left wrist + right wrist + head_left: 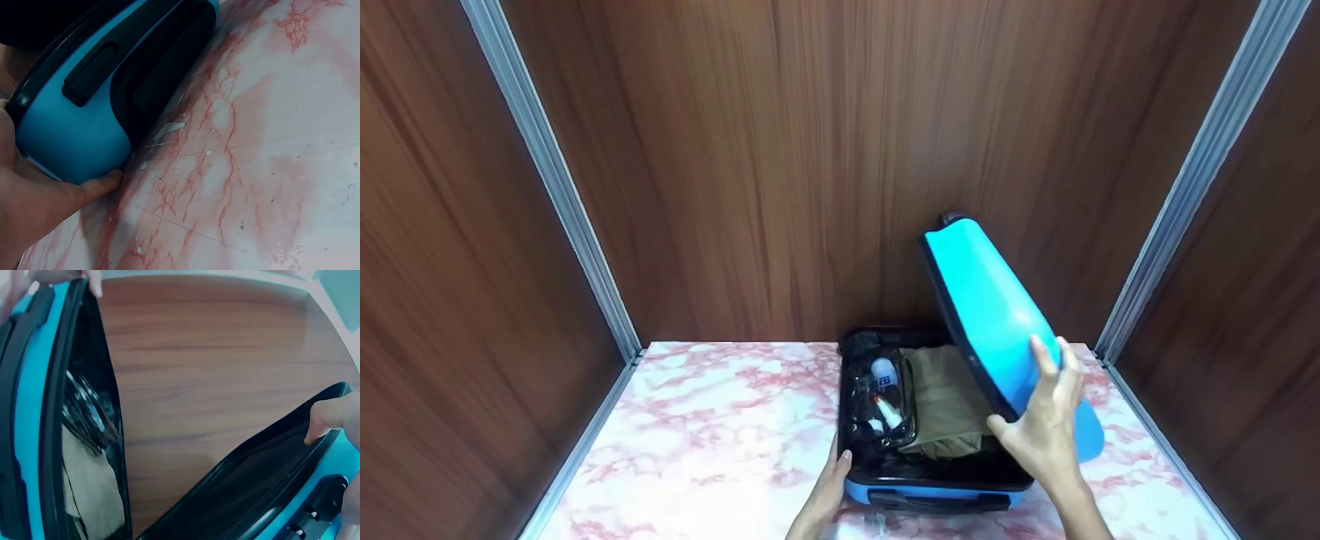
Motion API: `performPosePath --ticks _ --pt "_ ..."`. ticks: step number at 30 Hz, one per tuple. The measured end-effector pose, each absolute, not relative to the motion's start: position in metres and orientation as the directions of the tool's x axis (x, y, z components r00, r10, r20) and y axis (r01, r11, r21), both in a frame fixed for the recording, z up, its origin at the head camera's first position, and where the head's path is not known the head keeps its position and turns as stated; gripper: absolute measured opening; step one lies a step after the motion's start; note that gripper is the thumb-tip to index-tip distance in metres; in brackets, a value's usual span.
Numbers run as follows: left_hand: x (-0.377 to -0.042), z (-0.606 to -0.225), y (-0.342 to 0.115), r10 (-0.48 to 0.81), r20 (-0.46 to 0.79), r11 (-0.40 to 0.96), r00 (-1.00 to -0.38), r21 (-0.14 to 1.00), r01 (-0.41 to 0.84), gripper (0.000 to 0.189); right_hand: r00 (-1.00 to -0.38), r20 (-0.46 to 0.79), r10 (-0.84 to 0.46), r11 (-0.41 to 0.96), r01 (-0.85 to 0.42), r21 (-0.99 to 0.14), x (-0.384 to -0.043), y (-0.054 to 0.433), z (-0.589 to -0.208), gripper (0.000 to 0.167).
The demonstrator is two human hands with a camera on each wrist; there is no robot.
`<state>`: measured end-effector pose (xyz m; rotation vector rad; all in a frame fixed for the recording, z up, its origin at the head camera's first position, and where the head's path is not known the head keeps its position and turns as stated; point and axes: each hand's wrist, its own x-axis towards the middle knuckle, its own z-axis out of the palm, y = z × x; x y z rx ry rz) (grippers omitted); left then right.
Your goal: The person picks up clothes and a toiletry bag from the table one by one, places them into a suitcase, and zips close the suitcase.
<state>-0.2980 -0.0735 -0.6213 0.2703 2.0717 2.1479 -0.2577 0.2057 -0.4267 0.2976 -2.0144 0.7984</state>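
Note:
A small blue suitcase (pixel 856 492) with black trim lies on the table, its lid (pixel 988 300) raised and tilted over to the right. Inside, a clear pouch (pixel 861 394) with a white bottle (pixel 885 372) and a white tube (pixel 888 411) sits beside folded tan cloth (pixel 943 394). At the front left corner my left hand (pixel 829 484) grips the lower shell, thumb up at the rim. My right hand (pixel 1050 420) holds the lid near its front edge, thumb on the inner side and fingers spread over the outer shell. A zipper (pixel 275 489) runs along the lid's edge.
The table (pixel 720 442) has a pink and white marbled top. Brown wood-grain panels (pixel 735 187) rise behind it and on both sides, with metal strips (pixel 562 195) at the corners. The suitcase stands close to the back panel.

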Motion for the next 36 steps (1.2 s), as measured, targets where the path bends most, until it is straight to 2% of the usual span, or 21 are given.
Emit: performPosePath --ticks 7,13,17,21,27,36 --pt "-0.296 -0.619 -0.072 0.239 -0.025 -0.053 -0.971 0.998 -0.039 0.063 -0.528 0.849 -0.024 0.809 -0.509 -0.293 -0.26 0.183 -0.438 0.125" --pt "-0.297 -0.621 -0.071 0.253 0.013 -0.04 -0.967 0.999 0.003 0.063 -0.547 0.833 -0.077 0.84 -0.486 -0.242 -0.259 0.169 -0.446 0.131" --pt "-0.296 -0.623 -0.072 0.29 -0.055 -0.104 -0.956 0.991 -0.089 0.067 -0.559 0.822 -0.11 0.848 -0.484 -0.215 -0.259 0.161 -0.45 0.129" --pt "-0.295 -0.624 -0.075 0.361 -0.046 -0.188 -0.931 0.975 -0.121 0.068 -0.556 0.815 -0.163 0.847 -0.503 -0.174 -0.261 0.152 -0.459 0.128" --pt "-0.29 -0.626 -0.083 0.401 -0.125 -0.175 -0.907 0.962 -0.21 0.08 -0.568 0.782 -0.257 0.86 -0.504 -0.083 -0.262 0.134 -0.48 0.127" --pt "-0.294 -0.624 -0.089 0.391 0.029 -0.081 -0.92 0.997 -0.003 0.065 -0.576 0.735 -0.359 0.874 -0.484 0.048 -0.265 0.114 -0.509 0.127"
